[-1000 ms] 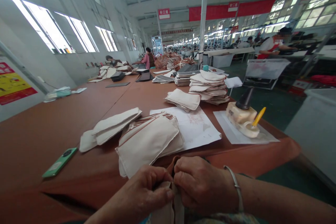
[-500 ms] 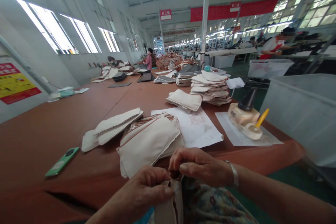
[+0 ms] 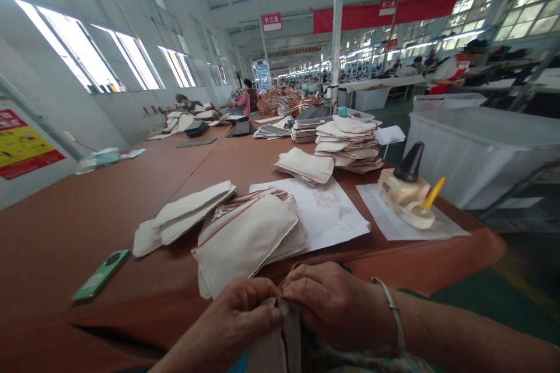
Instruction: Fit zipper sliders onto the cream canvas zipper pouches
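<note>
Long brown counter point(image 3: 65, 227). On it lie cream fabric stacks point(image 3: 247, 236), paper sheets point(image 3: 326, 213) and a green phone point(image 3: 100, 274). A glue block point(image 3: 405, 195) sits near its right edge.

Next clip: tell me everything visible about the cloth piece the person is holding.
The cloth piece is cream, woven-looking fabric, like the stacked pieces on the table. It hangs in front of the table's near edge, at the bottom of the view, with a darker vertical fold or seam down its middle. The left hand and right hand pinch its top edge, fingertips almost meeting. Its lower part is cut off by the frame.
</note>
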{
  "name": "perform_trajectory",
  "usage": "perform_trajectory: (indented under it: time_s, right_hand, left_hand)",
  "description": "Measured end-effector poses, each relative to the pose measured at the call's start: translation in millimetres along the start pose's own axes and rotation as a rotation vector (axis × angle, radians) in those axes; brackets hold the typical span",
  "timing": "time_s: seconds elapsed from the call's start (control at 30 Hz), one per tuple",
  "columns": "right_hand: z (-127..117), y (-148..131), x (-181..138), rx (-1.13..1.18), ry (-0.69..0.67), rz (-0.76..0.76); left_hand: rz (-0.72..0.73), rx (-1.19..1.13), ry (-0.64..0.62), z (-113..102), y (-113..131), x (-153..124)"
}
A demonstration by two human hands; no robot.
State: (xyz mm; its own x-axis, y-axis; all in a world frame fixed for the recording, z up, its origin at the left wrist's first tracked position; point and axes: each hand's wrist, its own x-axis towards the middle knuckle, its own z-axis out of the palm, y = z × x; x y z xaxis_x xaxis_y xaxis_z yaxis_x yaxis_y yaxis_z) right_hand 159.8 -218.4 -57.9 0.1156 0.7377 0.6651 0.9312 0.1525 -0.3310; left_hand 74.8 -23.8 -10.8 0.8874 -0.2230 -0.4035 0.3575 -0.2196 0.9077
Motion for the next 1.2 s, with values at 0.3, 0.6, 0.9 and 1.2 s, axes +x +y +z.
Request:
perform_trajectory:
  time_s: [0.3,0.6,0.9,1.2]
  right_hand:
    - [10.1,-1.7,1.1,-0.181,-0.004,-0.005]
    - [-8.3,21.4,10.9,0.987,-0.166,0.527]
    - [-9.2,5.4,7.0,0.727,-0.096,0.433]
    - [-10.3,4.1,9.6,0.618,-0.127,0.437]
  left_hand:
    - [0.032,0.078,-0.032,1.9,-3.4,0.0]
    - [0.008,-0.041,-0.097,-1.5,0.1,0.9]
    - [0.032,-0.103,0.008,-3.3,-10.7,4.7]
    - [0.005,-0.038,0.006,-3.7,-12.2,4.7]
